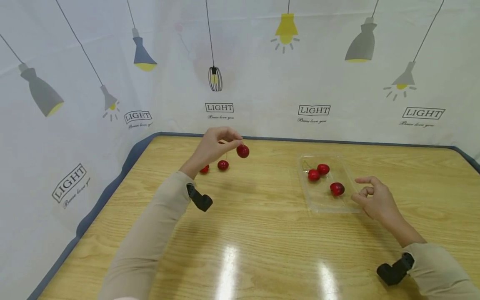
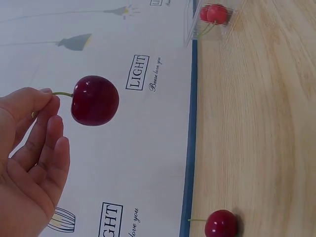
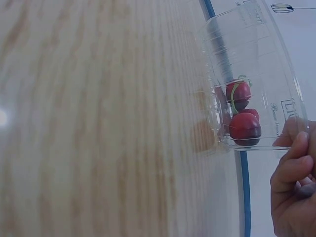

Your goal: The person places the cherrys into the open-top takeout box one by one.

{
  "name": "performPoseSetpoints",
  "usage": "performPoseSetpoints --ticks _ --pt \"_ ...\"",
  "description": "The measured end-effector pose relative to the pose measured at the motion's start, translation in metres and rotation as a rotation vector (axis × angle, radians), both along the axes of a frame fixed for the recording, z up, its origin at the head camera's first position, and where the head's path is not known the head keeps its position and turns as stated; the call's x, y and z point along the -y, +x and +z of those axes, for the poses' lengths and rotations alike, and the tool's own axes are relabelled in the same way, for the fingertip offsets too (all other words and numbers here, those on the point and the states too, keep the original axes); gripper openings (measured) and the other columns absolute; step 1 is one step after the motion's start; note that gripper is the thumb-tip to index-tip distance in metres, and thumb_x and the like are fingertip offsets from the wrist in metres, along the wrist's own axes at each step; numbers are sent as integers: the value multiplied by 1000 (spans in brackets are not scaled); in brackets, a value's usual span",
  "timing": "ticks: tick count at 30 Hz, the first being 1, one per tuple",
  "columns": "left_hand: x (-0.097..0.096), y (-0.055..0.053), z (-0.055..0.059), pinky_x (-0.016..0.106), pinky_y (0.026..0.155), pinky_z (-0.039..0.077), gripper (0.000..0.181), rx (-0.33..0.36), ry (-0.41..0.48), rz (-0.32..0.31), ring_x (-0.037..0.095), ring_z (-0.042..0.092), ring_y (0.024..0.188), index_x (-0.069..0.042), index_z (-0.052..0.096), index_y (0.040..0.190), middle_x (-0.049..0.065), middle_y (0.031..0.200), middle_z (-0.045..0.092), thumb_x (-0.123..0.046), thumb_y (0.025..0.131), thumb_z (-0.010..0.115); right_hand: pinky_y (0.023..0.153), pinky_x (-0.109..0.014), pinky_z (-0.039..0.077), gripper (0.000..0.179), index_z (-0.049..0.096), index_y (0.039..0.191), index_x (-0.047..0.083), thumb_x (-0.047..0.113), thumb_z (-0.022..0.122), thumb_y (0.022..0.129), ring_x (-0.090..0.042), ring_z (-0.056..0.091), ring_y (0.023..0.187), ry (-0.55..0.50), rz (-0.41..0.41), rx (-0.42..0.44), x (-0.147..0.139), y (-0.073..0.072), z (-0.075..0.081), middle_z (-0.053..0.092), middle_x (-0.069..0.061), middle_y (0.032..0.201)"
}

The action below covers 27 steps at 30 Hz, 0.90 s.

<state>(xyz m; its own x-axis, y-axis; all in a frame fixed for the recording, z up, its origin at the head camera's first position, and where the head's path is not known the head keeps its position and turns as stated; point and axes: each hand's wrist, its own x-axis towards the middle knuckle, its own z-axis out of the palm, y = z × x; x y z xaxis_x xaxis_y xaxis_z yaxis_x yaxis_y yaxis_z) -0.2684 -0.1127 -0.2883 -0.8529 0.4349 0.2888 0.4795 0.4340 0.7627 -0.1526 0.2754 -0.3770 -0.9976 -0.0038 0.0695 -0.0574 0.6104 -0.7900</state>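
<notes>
Thumb and fingertips of my left hand pinch the thin green stem of a dark red cherry. It hangs in the air above the table, its round body free of the fingers in the left wrist view. At the right, my right hand pinches the rim of a clear plastic container between thumb and fingers. Inside the container lie a darker cherry near the hand and two red cherries close together toward the back. Stems show on the cherries in the right wrist view.
On the wooden table, a cherry with its stem up lies beyond my left wrist. Another cherry, partly hidden by that wrist, is beside it. A white curtain printed with lamps stands behind the table's back edge.
</notes>
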Motion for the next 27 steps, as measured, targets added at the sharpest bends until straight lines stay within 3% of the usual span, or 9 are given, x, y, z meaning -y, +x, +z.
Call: performPoseSetpoints --ticks 18,27 --pt "-48 -8 9 26 71 43 14 -26 -16 -87 12 54 77 -7 64 93 1 85 63 -17 84 62 33 -26 30 43 35 122 -8 6 52 85 -9 34 36 16 -8 11 0 -1 2 47 -1 60" --pt "-67 -9 22 24 70 43 11 -36 -77 -111 10 54 78 -9 65 91 -1 85 62 -17 84 62 34 -26 31 43 34 123 -7 7 52 86 -9 34 36 15 -8 21 0 -2 0 47 -1 61"
